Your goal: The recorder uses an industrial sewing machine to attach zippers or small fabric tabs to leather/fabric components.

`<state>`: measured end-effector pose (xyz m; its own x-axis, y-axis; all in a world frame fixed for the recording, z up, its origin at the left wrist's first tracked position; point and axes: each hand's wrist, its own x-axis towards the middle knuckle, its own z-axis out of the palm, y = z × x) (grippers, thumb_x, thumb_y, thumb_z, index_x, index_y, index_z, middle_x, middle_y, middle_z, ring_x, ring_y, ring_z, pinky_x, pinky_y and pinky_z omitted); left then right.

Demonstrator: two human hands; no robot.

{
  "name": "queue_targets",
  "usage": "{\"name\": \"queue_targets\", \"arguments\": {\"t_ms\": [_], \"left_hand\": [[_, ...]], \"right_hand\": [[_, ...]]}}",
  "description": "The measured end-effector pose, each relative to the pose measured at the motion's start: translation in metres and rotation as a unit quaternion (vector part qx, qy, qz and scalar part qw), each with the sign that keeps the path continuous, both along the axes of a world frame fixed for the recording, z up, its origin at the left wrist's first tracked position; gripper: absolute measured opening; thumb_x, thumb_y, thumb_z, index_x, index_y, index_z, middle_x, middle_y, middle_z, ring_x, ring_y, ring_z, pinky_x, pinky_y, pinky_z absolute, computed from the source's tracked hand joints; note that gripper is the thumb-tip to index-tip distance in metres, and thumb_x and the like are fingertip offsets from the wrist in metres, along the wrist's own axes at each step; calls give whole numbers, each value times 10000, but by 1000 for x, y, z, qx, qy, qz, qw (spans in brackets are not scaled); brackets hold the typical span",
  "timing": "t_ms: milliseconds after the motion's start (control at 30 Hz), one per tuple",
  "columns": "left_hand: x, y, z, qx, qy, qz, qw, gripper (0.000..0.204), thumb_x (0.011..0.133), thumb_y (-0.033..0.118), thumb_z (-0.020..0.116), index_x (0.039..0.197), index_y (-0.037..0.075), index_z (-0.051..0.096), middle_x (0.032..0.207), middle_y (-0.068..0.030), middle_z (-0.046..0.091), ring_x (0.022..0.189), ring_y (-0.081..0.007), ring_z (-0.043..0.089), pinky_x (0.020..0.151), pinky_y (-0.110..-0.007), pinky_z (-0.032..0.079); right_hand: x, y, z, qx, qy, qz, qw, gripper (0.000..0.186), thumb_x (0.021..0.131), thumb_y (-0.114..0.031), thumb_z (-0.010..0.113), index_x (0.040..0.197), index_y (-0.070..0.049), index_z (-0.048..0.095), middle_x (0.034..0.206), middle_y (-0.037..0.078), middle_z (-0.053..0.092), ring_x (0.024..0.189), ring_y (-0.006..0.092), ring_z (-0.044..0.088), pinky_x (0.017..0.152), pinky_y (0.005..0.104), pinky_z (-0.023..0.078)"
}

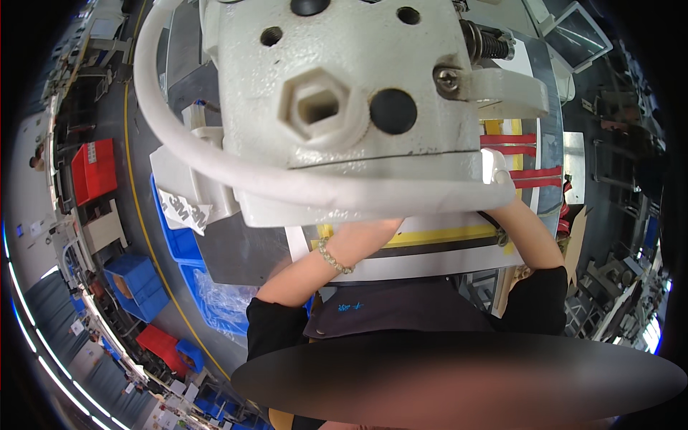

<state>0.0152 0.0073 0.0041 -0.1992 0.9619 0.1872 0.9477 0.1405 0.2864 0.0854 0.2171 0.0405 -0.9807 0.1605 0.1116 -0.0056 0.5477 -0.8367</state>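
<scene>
A large white machine head, which looks like an industrial sewing machine, fills the upper middle of the view. It hides much of the work surface beneath it. My left hand reaches under its near edge, with a beaded bracelet on the wrist; its fingers are out of sight. On the other side, my right hand goes in behind the machine's right end, and its fingers are covered too. What either hand holds is hidden. Red straps lie flat on the table to the right, beyond my right hand.
A white cable loops around the machine's left side. Yellow and dark strips run along the table's near edge. Blue bins, one with clear plastic film, stand at the left. A cardboard box sits at the right.
</scene>
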Motion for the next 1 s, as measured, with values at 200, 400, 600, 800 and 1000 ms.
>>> {"name": "queue_targets", "arguments": {"t_ms": [200,400,600,800,1000], "left_hand": [[-2,4,-4,34,-32,10,999,341,727,174,717,1027,30,645,1081,-112,614,1024,-256,586,890,-368,465],[-24,0,10,121,-58,16,991,269,762,143,704,1000,35,638,1069,-82,634,990,-229,595,868,-372,463],[-43,-8,-2,80,21,94,992,296,786,137,685,1071,65,650,1054,-19,660,972,-167,594,851,-341,405],[-54,-9,-7,74,74,35,994,338,829,133,605,1164,120,644,1148,34,647,1034,-100,573,900,-340,356],[-51,-9,-8,45,118,33,991,383,844,142,530,1217,117,615,1211,38,619,1084,-96,551,922,-345,336]], "right_hand": [[2,-6,-18,299,105,89,944,321,668,-137,756,960,-47,661,1046,76,662,977,253,636,846,366,515],[-2,-10,-18,312,143,94,935,258,707,-122,760,936,-63,656,969,56,642,1001,236,617,805,340,505],[0,-12,-27,284,121,87,947,306,693,-93,758,984,-62,669,1041,49,654,1015,207,609,909,357,449],[3,-13,-27,291,118,81,946,330,686,-100,761,1001,-67,670,1065,37,660,1019,197,607,909,360,442],[3,-13,-27,301,119,78,943,336,688,-111,762,1007,-66,668,1081,38,661,1017,194,608,901,355,441]]}}
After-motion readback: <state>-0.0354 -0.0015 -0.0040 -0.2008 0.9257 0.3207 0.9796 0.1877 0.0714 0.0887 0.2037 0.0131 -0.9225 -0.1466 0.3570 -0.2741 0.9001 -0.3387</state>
